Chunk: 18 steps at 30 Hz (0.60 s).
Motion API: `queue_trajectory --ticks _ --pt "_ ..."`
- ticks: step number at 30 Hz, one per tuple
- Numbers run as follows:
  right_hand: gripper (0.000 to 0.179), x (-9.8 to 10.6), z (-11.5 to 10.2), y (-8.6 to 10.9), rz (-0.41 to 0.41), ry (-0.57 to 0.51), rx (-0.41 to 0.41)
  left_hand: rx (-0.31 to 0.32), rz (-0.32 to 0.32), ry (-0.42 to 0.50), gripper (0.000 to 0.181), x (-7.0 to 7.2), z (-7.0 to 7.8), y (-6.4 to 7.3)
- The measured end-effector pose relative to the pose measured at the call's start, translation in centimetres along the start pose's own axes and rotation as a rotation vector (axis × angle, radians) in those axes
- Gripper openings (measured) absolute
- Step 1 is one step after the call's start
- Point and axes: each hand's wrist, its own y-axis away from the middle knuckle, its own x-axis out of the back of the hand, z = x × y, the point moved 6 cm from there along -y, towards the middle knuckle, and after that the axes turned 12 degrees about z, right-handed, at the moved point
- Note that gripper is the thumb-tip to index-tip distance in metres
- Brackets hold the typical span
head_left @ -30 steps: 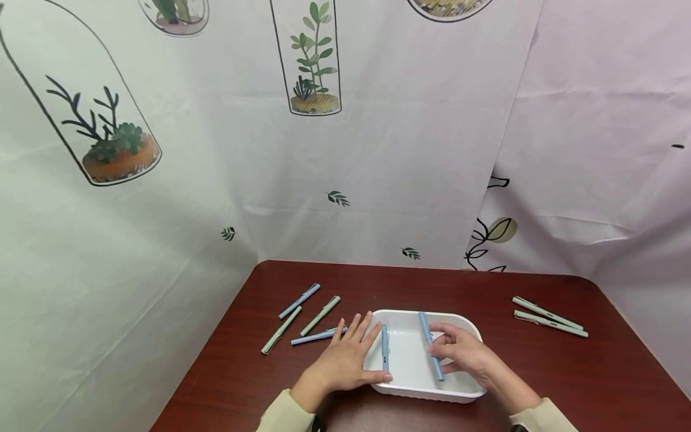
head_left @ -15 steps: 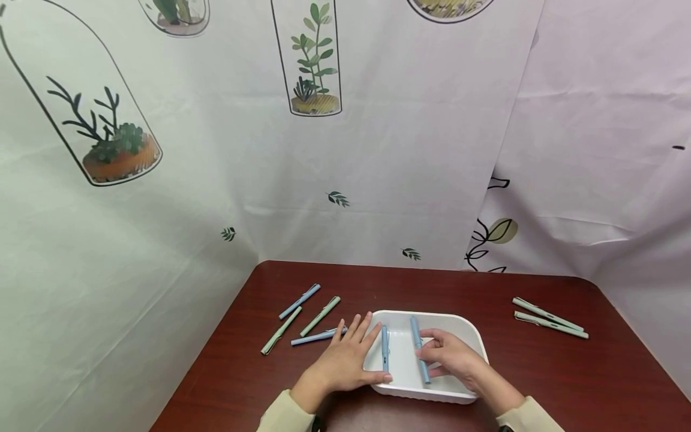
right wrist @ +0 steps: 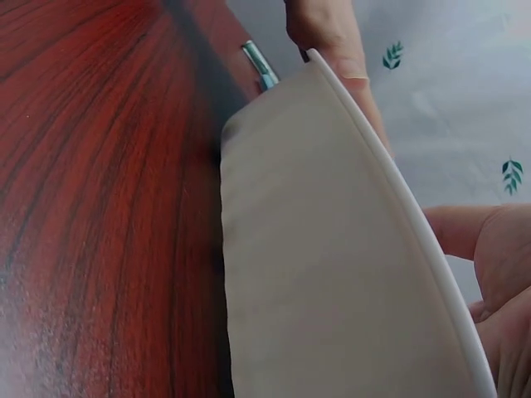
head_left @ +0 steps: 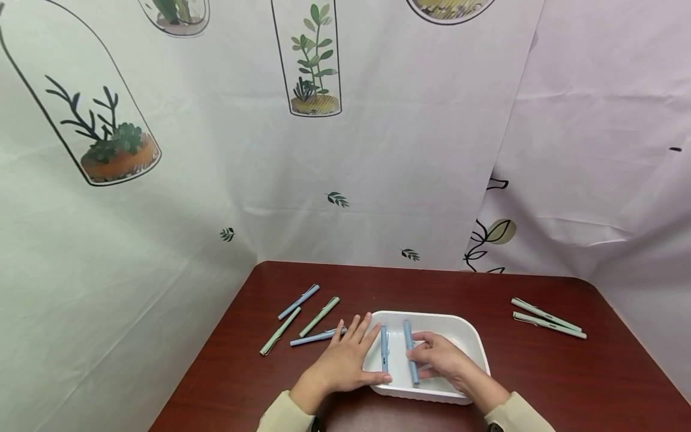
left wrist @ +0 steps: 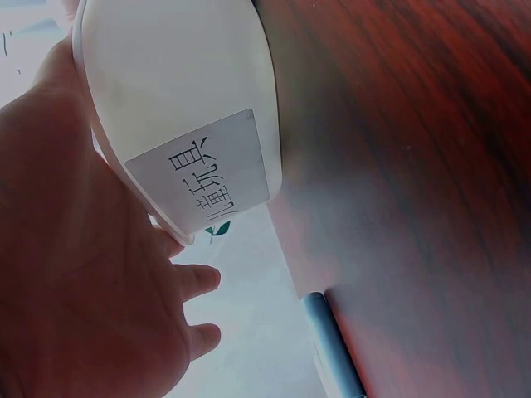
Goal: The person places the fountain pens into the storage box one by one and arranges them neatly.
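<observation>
Right hand point(head_left: 439, 357) pinches blue pen point(head_left: 407, 336) inside white tray point(head_left: 421, 393) (floor contact unclear); left hand point(head_left: 341, 363), fingers spread, rests at left rim point(head_left: 380, 314). Slackened pinch could roll it against second pen point(head_left: 384, 348).

Plant-printed cloth point(head_left: 405, 162) behind reddish-brown table point(head_left: 561, 378)

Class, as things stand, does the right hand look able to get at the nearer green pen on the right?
Probably not yet: the right hand holds a blue pen in the white tray. Otherwise the way to the nearer green pen looks free.
</observation>
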Motion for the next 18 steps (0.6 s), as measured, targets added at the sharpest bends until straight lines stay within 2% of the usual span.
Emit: queue_trajectory --ticks 18 --pt "0.059 -2.0 0.1 -0.5 -0.027 0.035 -0.025 0.005 -0.002 0.009 0.101 0.3 0.1 0.1"
